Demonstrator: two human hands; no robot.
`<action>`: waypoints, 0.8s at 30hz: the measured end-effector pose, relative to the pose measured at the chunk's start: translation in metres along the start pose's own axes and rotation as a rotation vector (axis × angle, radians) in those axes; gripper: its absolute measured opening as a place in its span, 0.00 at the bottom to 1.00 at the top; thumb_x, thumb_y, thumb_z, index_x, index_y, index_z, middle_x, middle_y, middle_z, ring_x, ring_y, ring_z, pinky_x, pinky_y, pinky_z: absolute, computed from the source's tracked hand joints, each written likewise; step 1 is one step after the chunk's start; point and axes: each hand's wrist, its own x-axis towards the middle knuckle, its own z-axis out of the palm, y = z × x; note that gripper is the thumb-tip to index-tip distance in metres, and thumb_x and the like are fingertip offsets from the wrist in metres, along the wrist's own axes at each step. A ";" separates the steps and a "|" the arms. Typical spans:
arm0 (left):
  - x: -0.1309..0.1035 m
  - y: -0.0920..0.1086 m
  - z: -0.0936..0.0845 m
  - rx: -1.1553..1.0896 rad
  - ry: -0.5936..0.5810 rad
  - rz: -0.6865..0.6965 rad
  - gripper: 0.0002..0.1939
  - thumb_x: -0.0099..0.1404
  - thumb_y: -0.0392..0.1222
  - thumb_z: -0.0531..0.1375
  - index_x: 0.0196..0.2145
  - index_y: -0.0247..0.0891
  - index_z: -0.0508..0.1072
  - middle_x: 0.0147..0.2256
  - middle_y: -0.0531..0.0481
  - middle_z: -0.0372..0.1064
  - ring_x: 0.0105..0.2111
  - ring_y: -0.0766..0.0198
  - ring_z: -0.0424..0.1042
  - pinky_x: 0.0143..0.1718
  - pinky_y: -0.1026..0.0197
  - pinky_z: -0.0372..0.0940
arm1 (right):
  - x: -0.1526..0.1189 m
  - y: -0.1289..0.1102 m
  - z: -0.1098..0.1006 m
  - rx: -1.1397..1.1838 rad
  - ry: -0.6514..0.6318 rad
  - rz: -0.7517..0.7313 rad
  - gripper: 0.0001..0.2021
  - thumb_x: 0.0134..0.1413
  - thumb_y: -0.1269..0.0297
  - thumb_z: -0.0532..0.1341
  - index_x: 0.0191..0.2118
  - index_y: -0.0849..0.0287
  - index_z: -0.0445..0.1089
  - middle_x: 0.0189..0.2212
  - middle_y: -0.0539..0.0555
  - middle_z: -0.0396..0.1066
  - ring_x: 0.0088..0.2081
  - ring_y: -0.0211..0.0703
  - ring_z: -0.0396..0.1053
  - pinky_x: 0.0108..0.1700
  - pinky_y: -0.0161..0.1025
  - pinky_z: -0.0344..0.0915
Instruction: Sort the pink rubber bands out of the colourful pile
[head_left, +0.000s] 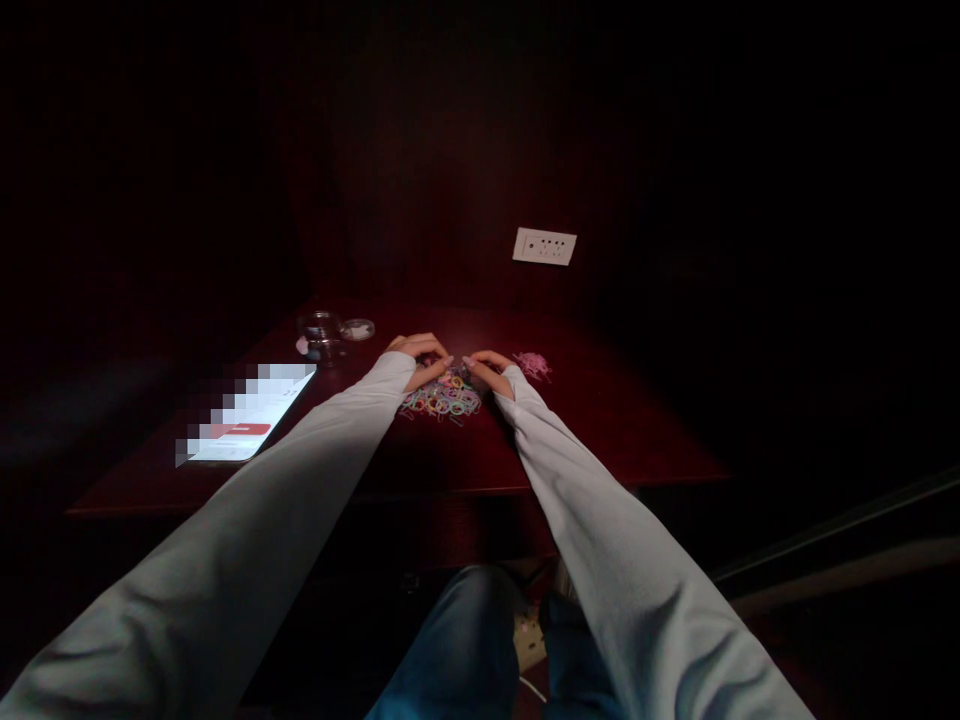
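Observation:
A pile of small multicoloured rings (444,400), like little rubber bands, lies on the dark red table (600,430). Over its back left side is my left hand (421,358), fingers bent and thumb drawn close to the fingertips. My right hand (489,370) is at the pile's right side, with thumb and index finger pinched together. Whatever either hand holds is too small to make out. Beyond my right hand, to the right, sits a separate small heap of pink bands (533,366).
At the back left stand a clear jar (321,335) and a round clear lid (358,329). A lit tablet or phone (277,410), partly pixelated, lies at the left. A white socket panel (544,246) is on the back wall.

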 end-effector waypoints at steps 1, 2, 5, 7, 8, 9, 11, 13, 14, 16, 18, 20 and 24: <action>0.000 0.000 0.000 -0.018 -0.018 0.010 0.14 0.68 0.52 0.60 0.37 0.42 0.81 0.38 0.51 0.78 0.37 0.62 0.75 0.44 0.57 0.60 | -0.001 -0.003 0.000 -0.002 0.006 0.004 0.24 0.39 0.37 0.70 0.31 0.54 0.77 0.31 0.50 0.72 0.37 0.43 0.67 0.43 0.40 0.62; -0.001 0.000 0.000 -0.033 -0.032 0.021 0.14 0.67 0.53 0.62 0.40 0.42 0.81 0.40 0.50 0.79 0.38 0.61 0.75 0.45 0.57 0.60 | -0.002 -0.006 -0.001 -0.002 0.014 0.009 0.23 0.40 0.37 0.71 0.31 0.54 0.78 0.32 0.50 0.73 0.39 0.44 0.68 0.45 0.41 0.62; -0.001 0.000 0.003 -0.047 -0.058 0.043 0.15 0.65 0.55 0.65 0.42 0.44 0.82 0.41 0.49 0.80 0.42 0.58 0.76 0.47 0.56 0.60 | -0.004 -0.009 -0.001 0.029 0.007 0.040 0.23 0.40 0.38 0.71 0.33 0.53 0.79 0.35 0.50 0.75 0.42 0.46 0.69 0.48 0.41 0.63; -0.001 0.000 0.005 -0.047 -0.072 0.052 0.13 0.66 0.54 0.65 0.40 0.44 0.83 0.40 0.50 0.81 0.42 0.58 0.76 0.48 0.55 0.60 | -0.004 -0.009 -0.001 0.067 -0.013 0.059 0.24 0.41 0.37 0.71 0.34 0.53 0.79 0.35 0.50 0.75 0.43 0.46 0.69 0.48 0.41 0.63; -0.001 0.000 0.006 -0.050 -0.077 0.057 0.13 0.66 0.54 0.64 0.39 0.45 0.83 0.40 0.50 0.81 0.42 0.59 0.76 0.48 0.55 0.60 | -0.004 -0.008 0.000 0.082 -0.020 0.062 0.24 0.41 0.38 0.71 0.35 0.53 0.79 0.35 0.50 0.76 0.43 0.46 0.69 0.48 0.41 0.64; -0.001 -0.001 0.006 -0.057 -0.078 0.062 0.13 0.67 0.54 0.64 0.39 0.45 0.83 0.39 0.50 0.81 0.41 0.59 0.76 0.48 0.55 0.60 | -0.004 -0.007 0.000 0.090 -0.028 0.063 0.24 0.41 0.38 0.71 0.36 0.53 0.79 0.36 0.50 0.76 0.43 0.46 0.70 0.48 0.41 0.64; 0.000 -0.002 0.007 -0.076 -0.074 0.068 0.13 0.68 0.53 0.64 0.37 0.44 0.83 0.39 0.50 0.81 0.40 0.60 0.76 0.46 0.56 0.61 | -0.003 -0.006 0.001 0.091 -0.047 0.065 0.23 0.42 0.39 0.71 0.37 0.53 0.80 0.37 0.50 0.77 0.44 0.45 0.70 0.48 0.40 0.64; 0.001 -0.003 0.008 -0.098 -0.068 0.069 0.13 0.68 0.53 0.63 0.36 0.43 0.83 0.38 0.49 0.81 0.39 0.60 0.76 0.44 0.57 0.62 | -0.003 -0.006 0.002 0.084 -0.061 0.067 0.23 0.43 0.39 0.71 0.37 0.53 0.80 0.37 0.50 0.77 0.44 0.45 0.71 0.48 0.40 0.64; 0.002 -0.004 0.008 -0.105 -0.065 0.070 0.14 0.69 0.53 0.63 0.35 0.42 0.83 0.37 0.49 0.81 0.38 0.60 0.76 0.43 0.57 0.62 | -0.004 -0.006 0.002 0.082 -0.064 0.068 0.23 0.43 0.39 0.71 0.37 0.53 0.80 0.37 0.49 0.77 0.44 0.45 0.71 0.48 0.40 0.64; 0.003 -0.005 0.007 -0.118 -0.061 0.075 0.14 0.69 0.52 0.63 0.34 0.42 0.83 0.36 0.48 0.81 0.37 0.61 0.76 0.42 0.58 0.63 | -0.004 -0.008 0.002 0.090 -0.064 0.071 0.22 0.43 0.40 0.71 0.36 0.53 0.80 0.35 0.49 0.77 0.43 0.44 0.71 0.48 0.40 0.64; 0.003 -0.005 0.006 -0.136 -0.062 0.079 0.14 0.69 0.52 0.63 0.33 0.42 0.83 0.36 0.48 0.81 0.36 0.61 0.76 0.41 0.58 0.64 | -0.005 -0.010 0.002 0.112 -0.065 0.085 0.22 0.42 0.41 0.72 0.35 0.54 0.79 0.33 0.48 0.76 0.40 0.43 0.70 0.47 0.39 0.64; 0.003 -0.005 0.005 -0.159 -0.062 0.081 0.14 0.69 0.52 0.63 0.33 0.42 0.83 0.35 0.49 0.81 0.36 0.61 0.76 0.41 0.59 0.65 | -0.005 -0.012 0.002 0.143 -0.067 0.113 0.22 0.42 0.41 0.72 0.34 0.54 0.77 0.31 0.47 0.74 0.37 0.41 0.69 0.44 0.38 0.63; 0.003 -0.004 0.005 -0.198 -0.037 0.093 0.13 0.68 0.52 0.64 0.33 0.42 0.84 0.35 0.48 0.81 0.35 0.62 0.76 0.39 0.60 0.67 | -0.006 -0.016 0.000 0.191 -0.032 0.160 0.23 0.39 0.40 0.71 0.33 0.54 0.74 0.27 0.46 0.71 0.33 0.40 0.67 0.38 0.37 0.60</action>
